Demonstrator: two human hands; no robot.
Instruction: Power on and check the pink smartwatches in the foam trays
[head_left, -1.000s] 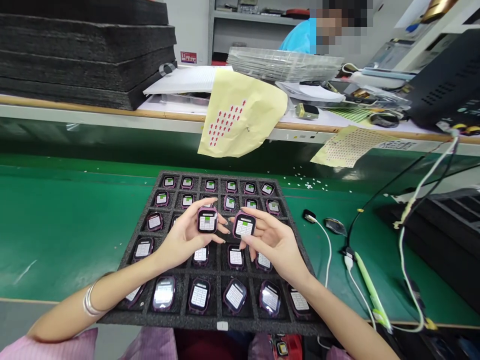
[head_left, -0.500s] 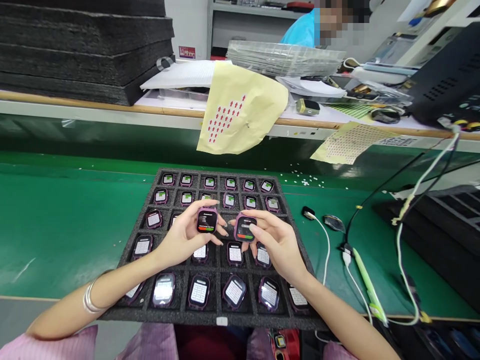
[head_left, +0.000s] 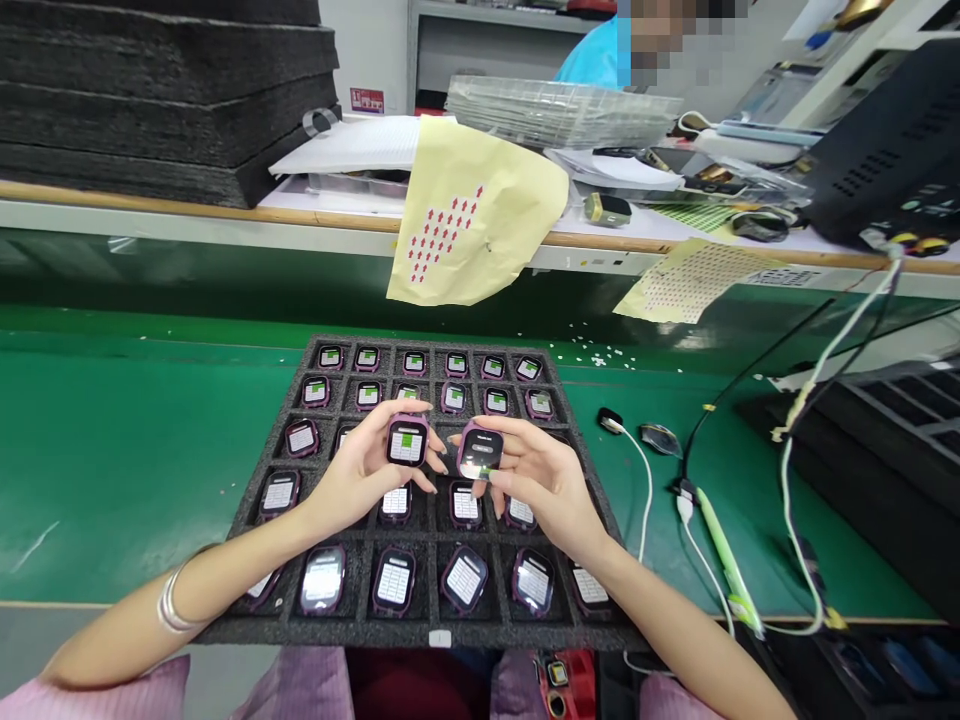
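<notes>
My left hand (head_left: 360,475) grips a small purple watch body (head_left: 407,441) whose lit screen shows a green bar over a white grid. My right hand (head_left: 536,475) holds a second purple watch body (head_left: 480,452) with a mostly dark screen, thumb lying at its lower edge. Both hands hover over the middle of a black foam tray (head_left: 247,510). Its cells hold several more purple watch bodies with lit screens (head_left: 395,580).
The tray lies on a green conveyor belt (head_left: 112,450). White and green cables (head_left: 720,560) trail at the right. A yellow sticker sheet (head_left: 469,215) hangs off the far bench beside stacked black foam (head_left: 165,90). Another person in blue (head_left: 592,55) sits beyond it.
The left watch's screen went from a white grid to dark with a red bar, then to a green-topped grid. The right watch's screen went from white grid to dark. The view shifted slightly.
</notes>
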